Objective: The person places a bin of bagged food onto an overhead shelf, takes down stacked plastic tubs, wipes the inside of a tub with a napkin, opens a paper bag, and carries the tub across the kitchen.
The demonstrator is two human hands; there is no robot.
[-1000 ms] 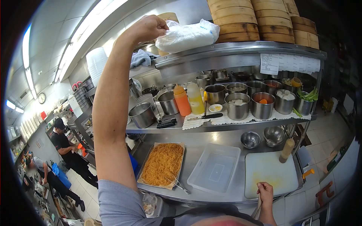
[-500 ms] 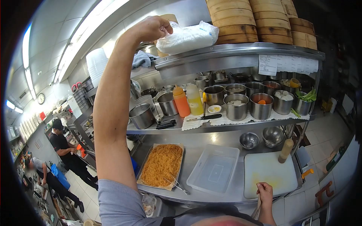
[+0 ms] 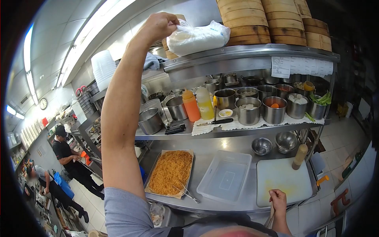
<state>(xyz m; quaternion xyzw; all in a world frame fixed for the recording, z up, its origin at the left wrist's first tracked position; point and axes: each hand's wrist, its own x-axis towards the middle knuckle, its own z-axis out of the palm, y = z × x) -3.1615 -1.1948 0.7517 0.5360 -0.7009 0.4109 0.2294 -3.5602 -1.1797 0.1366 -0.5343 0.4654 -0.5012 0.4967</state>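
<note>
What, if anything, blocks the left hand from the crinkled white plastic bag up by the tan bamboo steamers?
Nothing visible. The left hand already pinches the near end of the crinkled white plastic bag. The round tan bamboo steamers stand by its other end, not between.

Whites, Silvers and a Patch of Golden Brown

The plastic bag (image 3: 199,39) is white with small blue lettering. Tan bamboo steamers (image 3: 244,19) show dark brown scorched bands on their lower tiers. One squeeze bottle (image 3: 192,108) is orange, the yellow bottle (image 3: 205,106) translucent-bright. Pots (image 3: 248,114) and desk (image 3: 221,143) are silver grey, the ribbed mat (image 3: 202,129) white. The heaped food (image 3: 169,172) is golden brown, its paper liner (image 3: 190,151) tan. The cutting board (image 3: 282,177) is whitish with yellow smears, the leaves (image 3: 324,98) green. The sleeve (image 3: 124,207) is plain grey; pale floor tiles (image 3: 92,205) carry darker lines.
</note>
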